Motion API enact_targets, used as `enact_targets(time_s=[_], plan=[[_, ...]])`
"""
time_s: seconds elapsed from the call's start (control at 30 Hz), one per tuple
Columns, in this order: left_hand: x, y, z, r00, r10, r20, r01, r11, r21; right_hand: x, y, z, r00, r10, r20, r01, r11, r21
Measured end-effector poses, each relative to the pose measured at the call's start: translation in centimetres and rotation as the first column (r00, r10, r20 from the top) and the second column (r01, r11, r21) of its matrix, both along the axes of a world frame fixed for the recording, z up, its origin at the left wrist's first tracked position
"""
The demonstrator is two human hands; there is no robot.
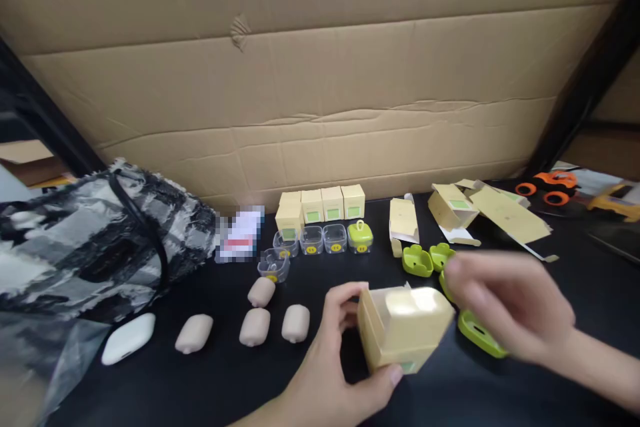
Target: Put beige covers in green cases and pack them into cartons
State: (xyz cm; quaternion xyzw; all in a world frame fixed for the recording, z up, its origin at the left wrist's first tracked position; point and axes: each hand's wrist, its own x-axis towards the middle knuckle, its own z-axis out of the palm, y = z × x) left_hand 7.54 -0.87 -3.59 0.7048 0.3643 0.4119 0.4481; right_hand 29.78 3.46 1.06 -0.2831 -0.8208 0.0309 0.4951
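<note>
My left hand (335, 360) grips a small tan cardboard box (403, 327) from its left side, thumb below and fingers behind. My right hand (510, 307) is motion-blurred just right of the box, above green plastic cases (427, 259); its fingers look loosely curled and I cannot see anything in them. Another green case (480, 333) lies under that hand. All of this rests on a black table (225, 380).
A row of closed tan boxes (325, 203) and clear cases (323, 239) stands at the back. Several beige pouches (255, 325) and a white case (129, 337) lie left. Flattened box pieces (480, 210), a crinkled plastic bag (90, 240) and orange toys (550, 187) are around.
</note>
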Motion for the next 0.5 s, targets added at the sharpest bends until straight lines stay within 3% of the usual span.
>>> enact_targets(time_s=[0.03, 0.07, 0.13, 0.2, 0.33, 0.5], plan=[[0.0, 0.0, 0.0, 1.000, 0.002, -0.023, -0.001, 1.000, 0.026, -0.1, 1.0, 0.8, 0.995, -0.069, -0.071, 0.067, 0.997, -0.032], [-0.1, 0.0, -0.1, 0.999, -0.003, -0.051, 0.005, 0.999, 0.041, -0.4, 2.2, 1.5, 0.994, -0.103, -0.034, 0.100, 0.991, -0.084], [-0.2, -0.1, -0.2, 0.993, -0.032, -0.113, 0.037, 0.998, 0.043, -1.2, 4.8, 2.7, 0.968, -0.135, 0.214, 0.171, 0.972, -0.159], [-0.2, -0.1, -0.1, 0.986, -0.061, -0.152, 0.066, 0.997, 0.032, -2.2, 7.3, 3.1, 0.936, -0.115, 0.332, 0.183, 0.966, -0.182], [-0.2, -0.1, 0.3, 0.982, -0.082, -0.168, 0.080, 0.997, -0.019, -4.0, 10.0, 1.5, 0.888, -0.125, 0.442, 0.251, 0.938, -0.239], [-0.2, -0.2, 0.8, 0.988, -0.052, -0.143, 0.046, 0.998, -0.045, -4.0, 9.7, 0.0, 0.893, -0.129, 0.431, 0.280, 0.910, -0.307]])
